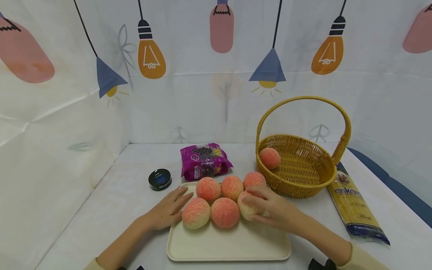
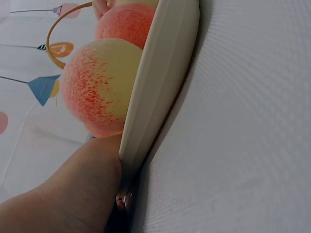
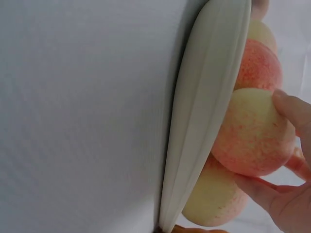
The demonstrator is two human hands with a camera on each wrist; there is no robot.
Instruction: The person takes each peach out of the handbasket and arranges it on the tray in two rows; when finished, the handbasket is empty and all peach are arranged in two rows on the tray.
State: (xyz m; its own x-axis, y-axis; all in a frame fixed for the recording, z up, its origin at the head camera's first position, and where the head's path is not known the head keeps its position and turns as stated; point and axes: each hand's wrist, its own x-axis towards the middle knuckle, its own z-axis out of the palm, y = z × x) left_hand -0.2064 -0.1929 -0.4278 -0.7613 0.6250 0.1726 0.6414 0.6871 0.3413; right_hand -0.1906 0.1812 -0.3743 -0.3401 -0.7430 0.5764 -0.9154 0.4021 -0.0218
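Several pink-and-cream peaches (image 1: 225, 212) stand in two rows on a cream tray (image 1: 229, 245). My right hand (image 1: 276, 210) grips the front right peach (image 3: 250, 133), thumb and fingers spread around its sides; in the right wrist view this peach sits beside the others above the tray's rim. At the tray's left edge, my left hand (image 1: 165, 212) rests with fingers stretched forward, close to the front left peach (image 2: 97, 87). The left wrist view shows that hand against the tray's side wall, its fingertips hidden. One more peach (image 1: 269, 158) lies inside a yellow wicker basket (image 1: 300, 180).
The basket, with a tall arched handle (image 1: 305, 98), stands behind the tray's right corner. A yellow pasta packet (image 1: 357, 206) lies right of it. Behind the tray are a purple snack bag (image 1: 205, 161) and a round black tin (image 1: 160, 179). A printed curtain (image 1: 202, 101) hangs behind the table.
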